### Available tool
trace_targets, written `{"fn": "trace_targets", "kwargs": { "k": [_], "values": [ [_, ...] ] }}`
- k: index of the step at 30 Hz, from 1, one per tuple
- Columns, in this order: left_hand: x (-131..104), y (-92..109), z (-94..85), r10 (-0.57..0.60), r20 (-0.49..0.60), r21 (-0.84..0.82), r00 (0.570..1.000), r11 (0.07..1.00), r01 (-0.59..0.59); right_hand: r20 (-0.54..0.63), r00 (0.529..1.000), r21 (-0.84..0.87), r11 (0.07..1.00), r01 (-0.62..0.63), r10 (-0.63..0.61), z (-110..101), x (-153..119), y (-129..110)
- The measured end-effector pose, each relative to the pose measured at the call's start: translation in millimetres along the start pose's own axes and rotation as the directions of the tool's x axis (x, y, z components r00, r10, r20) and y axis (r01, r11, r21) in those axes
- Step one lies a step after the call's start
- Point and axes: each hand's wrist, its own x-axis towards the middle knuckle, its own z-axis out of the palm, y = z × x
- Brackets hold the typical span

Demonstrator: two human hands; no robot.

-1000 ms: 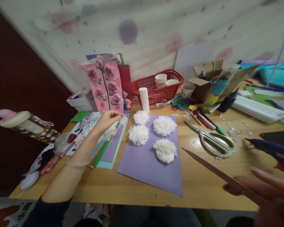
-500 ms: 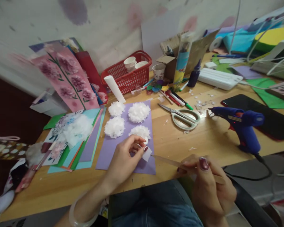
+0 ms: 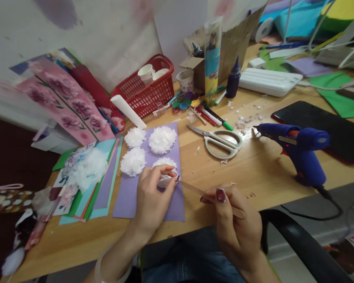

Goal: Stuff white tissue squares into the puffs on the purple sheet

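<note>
My left hand [image 3: 153, 198] pinches a small piece of white paper [image 3: 164, 181] between thumb and fingers, partly hidden by the fingers. A thin flat wooden stick [image 3: 191, 188] is gripped in my right hand [image 3: 236, 224]; its far tip meets my left fingertips at the paper. Beneath my left hand lies a purple sheet [image 3: 177, 210]. On its upper part sit white ruffled paper flowers [image 3: 162, 140], several in all, and the one nearest my left hand is partly covered by the fingers.
Scissors [image 3: 221, 143] and a blue glue gun [image 3: 297, 151] lie to the right, near a black phone [image 3: 327, 125]. A white paper roll [image 3: 128, 111] leans by a red basket [image 3: 147, 92]. Coloured sheets [image 3: 106, 196] are stacked at left. Loose beads [image 3: 243, 120] and markers [image 3: 214, 116] lie behind.
The view has shifted to the right. My right hand has brought the stick closer to my left hand, and its tip now reaches the fingertips. The white paper square now shows less beyond them.
</note>
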Motion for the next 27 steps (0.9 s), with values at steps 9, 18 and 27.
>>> {"fn": "trace_targets", "kwargs": {
  "k": [9, 18, 27],
  "values": [
    [-4, 0, -14.1, 0.095, -0.054, 0.061, 0.994, 0.994, -0.092, 0.087, 0.996, -0.085, 0.996, 0.037, -0.029, 3, 4, 4],
    [-61, -65, -36.4, -0.116, 0.113, 0.228, 0.987, 0.970, 0.087, 0.104, 0.995, -0.101, 0.995, 0.005, 0.005, 8, 2, 5],
    [-64, -79, -35.4, -0.086, 0.214, 0.137, 0.973, 0.989, 0.058, 0.083, 0.983, -0.104, 0.982, -0.156, 0.165, 13, 3, 0]
  ]
}}
